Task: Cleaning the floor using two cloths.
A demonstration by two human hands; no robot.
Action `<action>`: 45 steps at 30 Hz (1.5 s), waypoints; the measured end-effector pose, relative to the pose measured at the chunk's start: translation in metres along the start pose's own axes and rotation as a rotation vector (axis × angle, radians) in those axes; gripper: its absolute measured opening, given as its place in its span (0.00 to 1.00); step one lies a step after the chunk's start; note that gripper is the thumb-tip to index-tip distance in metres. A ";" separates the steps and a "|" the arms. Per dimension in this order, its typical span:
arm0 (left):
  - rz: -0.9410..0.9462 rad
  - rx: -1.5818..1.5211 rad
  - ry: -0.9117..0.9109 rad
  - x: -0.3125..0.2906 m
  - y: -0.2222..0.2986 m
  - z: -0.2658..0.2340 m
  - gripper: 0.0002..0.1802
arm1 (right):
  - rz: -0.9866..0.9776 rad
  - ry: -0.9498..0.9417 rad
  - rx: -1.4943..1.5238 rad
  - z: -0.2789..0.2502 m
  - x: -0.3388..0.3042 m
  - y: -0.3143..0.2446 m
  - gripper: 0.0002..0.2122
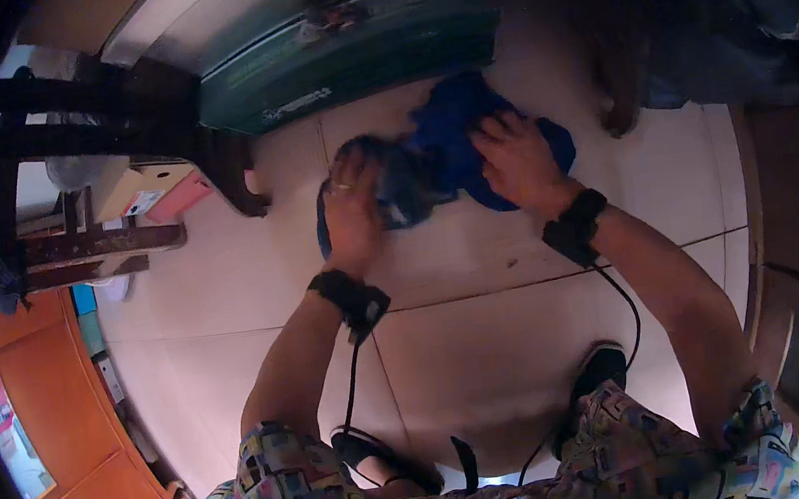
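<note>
Two rumpled pieces of blue cloth lie on the pale tiled floor in front of me, meeting in the middle. My left hand, with a ring on one finger, lies on the dark blue cloth; its fingers reach forward, a little blurred by motion. On the brighter blue cloth rests my right hand, palm down, fingers spread. Whether the two pieces are joined I cannot tell. Each wrist wears a black strapped device with a cable.
A long dark green box stands just beyond the cloth. Dark wooden furniture legs rise at left, near a pink box. An orange cabinet lines the left side. At upper right hangs dark material. My shoes flank the lower middle.
</note>
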State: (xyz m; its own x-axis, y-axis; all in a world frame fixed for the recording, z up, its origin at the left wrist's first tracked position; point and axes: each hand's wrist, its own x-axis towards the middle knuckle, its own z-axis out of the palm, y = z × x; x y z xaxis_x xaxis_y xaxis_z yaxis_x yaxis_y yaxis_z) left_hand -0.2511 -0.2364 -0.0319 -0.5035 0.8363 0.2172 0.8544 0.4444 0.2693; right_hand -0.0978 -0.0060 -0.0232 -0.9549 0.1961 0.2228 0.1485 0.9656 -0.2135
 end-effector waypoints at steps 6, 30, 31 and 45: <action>-0.552 -0.089 0.420 0.021 -0.114 -0.005 0.26 | -0.001 0.046 0.133 0.010 0.000 -0.008 0.25; 0.127 -0.352 -0.138 0.009 0.206 0.058 0.21 | 0.367 0.277 1.953 -0.125 -0.085 0.079 0.20; 0.131 -0.352 -0.143 -0.003 0.217 0.060 0.21 | 0.572 0.383 1.850 -0.124 -0.079 0.071 0.21; 0.117 0.142 -0.082 -0.079 0.095 0.020 0.30 | 0.642 0.326 1.632 -0.118 -0.088 0.041 0.20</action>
State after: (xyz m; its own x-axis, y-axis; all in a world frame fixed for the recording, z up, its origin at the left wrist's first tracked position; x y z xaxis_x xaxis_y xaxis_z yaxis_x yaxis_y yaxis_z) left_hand -0.1272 -0.2533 -0.0423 -0.3924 0.9056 0.1608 0.9190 0.3786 0.1102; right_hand 0.0224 0.0369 0.0610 -0.7408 0.6550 -0.1488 -0.1334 -0.3606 -0.9231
